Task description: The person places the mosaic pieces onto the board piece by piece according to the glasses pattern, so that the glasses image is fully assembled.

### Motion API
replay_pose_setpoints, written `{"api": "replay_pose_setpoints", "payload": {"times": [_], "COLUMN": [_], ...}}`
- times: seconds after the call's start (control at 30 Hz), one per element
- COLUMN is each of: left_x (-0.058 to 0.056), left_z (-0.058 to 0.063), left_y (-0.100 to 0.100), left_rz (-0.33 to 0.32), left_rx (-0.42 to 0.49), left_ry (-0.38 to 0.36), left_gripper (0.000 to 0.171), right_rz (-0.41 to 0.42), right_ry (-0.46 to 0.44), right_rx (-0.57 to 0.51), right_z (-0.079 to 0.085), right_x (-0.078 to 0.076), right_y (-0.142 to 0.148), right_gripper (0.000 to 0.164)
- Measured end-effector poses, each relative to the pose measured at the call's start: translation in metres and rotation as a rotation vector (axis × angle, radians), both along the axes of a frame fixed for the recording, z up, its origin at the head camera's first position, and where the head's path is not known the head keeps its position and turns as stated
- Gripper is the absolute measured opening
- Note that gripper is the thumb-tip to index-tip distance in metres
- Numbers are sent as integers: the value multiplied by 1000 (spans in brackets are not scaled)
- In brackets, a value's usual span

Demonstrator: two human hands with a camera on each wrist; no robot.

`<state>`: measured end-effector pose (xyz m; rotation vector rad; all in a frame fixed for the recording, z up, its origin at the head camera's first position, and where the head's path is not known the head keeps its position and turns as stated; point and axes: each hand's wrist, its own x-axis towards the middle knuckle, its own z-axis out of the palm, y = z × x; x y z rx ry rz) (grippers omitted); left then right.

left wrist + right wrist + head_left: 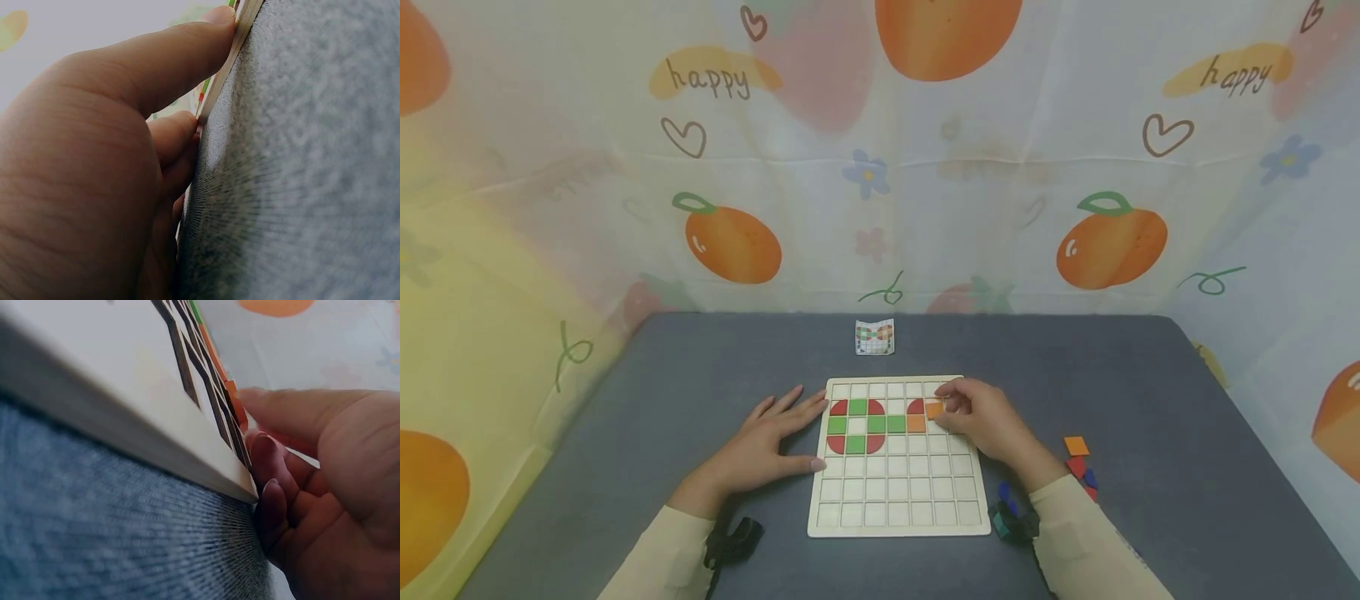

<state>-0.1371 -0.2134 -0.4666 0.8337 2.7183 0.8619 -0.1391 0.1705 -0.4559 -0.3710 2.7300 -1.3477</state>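
A pale wooden grid board (898, 515) lies on the grey table, with red quarter-round and green and orange square tiles in its upper cells. My left hand (767, 446) rests at the board's left edge, its fingers spread and its thumb touching the rim; the left wrist view shows the thumb (181, 56) on that edge. At the upper right of the grid, my right hand (988, 421) pinches an orange square tile (934, 410). That tile looks tilted against the board in the right wrist view, beside the thumb (281, 412). Part of the tile is hidden by the fingers.
A small card (875, 337) with a printed coloured pattern lies behind the board. Right of my right forearm are a loose orange square (1076, 447) and red and blue pieces (1077, 467). Blue and green pieces lie partly hidden near the right wrist. A printed curtain (880, 233) hangs behind the table.
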Motion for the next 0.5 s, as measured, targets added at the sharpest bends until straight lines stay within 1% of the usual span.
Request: {"api": "replay_pose_setpoints", "payload": {"times": [0.07, 0.13, 0.3, 0.5], "left_x": [0, 0, 0, -1], "left_z": [0, 1, 0, -2], "left_y": [0, 0, 0, -1], "left_rz": [-2, -2, 1, 3], "left_rx": [3, 4, 5, 1], "left_ry": [-1, -2, -3, 0], "left_gripper": [98, 98, 98, 98], "right_rz": [18, 17, -22, -74], "right_ry": [17, 38, 65, 61], "right_rx": [15, 36, 55, 67], "right_z": [-1, -2, -3, -2], "right_x": [0, -1, 0, 2], "right_y": [0, 0, -1, -4], "right_gripper": [29, 28, 28, 26]}}
